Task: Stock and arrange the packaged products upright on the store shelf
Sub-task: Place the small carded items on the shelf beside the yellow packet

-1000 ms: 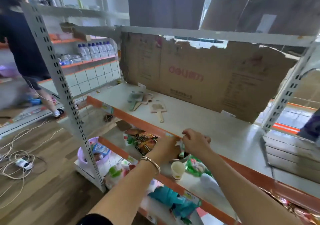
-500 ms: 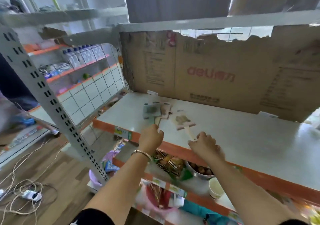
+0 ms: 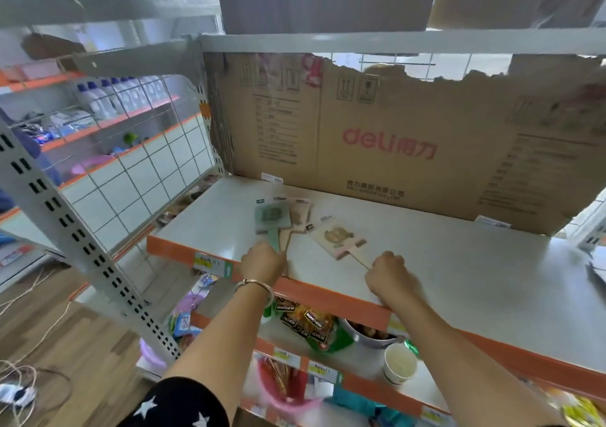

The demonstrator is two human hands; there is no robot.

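Observation:
Three packaged paddle-shaped products lie flat on the white shelf [image 3: 459,262]. A green one [image 3: 272,216] overlaps a pink-beige one [image 3: 300,215] at the left. My left hand [image 3: 262,261] is closed around their handles near the shelf's front edge. To the right lies a cream-and-pink packaged paddle [image 3: 337,238], and my right hand [image 3: 388,274] is closed on the end of its wooden handle.
A torn Deli cardboard sheet [image 3: 387,137] stands as the shelf's back wall. Below are snack packs [image 3: 305,323], a metal bowl [image 3: 370,336] and a paper cup [image 3: 400,362]. A perforated upright post [image 3: 85,249] stands left; cables lie on the wood floor.
Both hands rose from the lower shelf up to the white shelf. They closed on the paddle handles, and the view moved nearer.

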